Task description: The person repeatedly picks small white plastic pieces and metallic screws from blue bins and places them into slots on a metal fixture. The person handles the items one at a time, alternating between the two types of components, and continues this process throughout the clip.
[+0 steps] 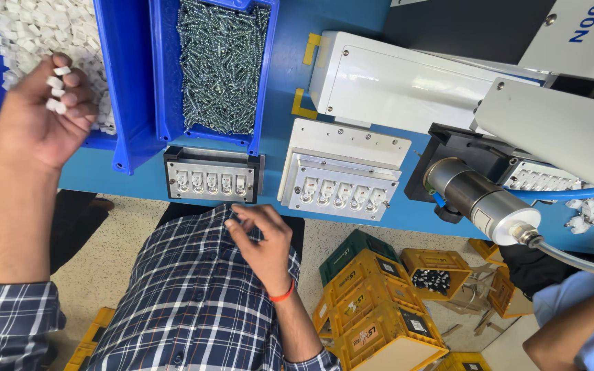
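Small white plastic clips (56, 86) in curled left hand (39, 113); right hand (262, 237) loosely open, seemingly empty.

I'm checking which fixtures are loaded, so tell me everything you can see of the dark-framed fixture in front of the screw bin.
The dark-framed fixture is a low rectangular block with a black frame around a pale metal-looking plate. It sits flat on the blue bench, right below the blue screw bin and left of a larger white fixture. One row of five pockets runs across it, each with a small white part seated. Small screws mark its corners. No hand touches it; the right hand hovers just below.
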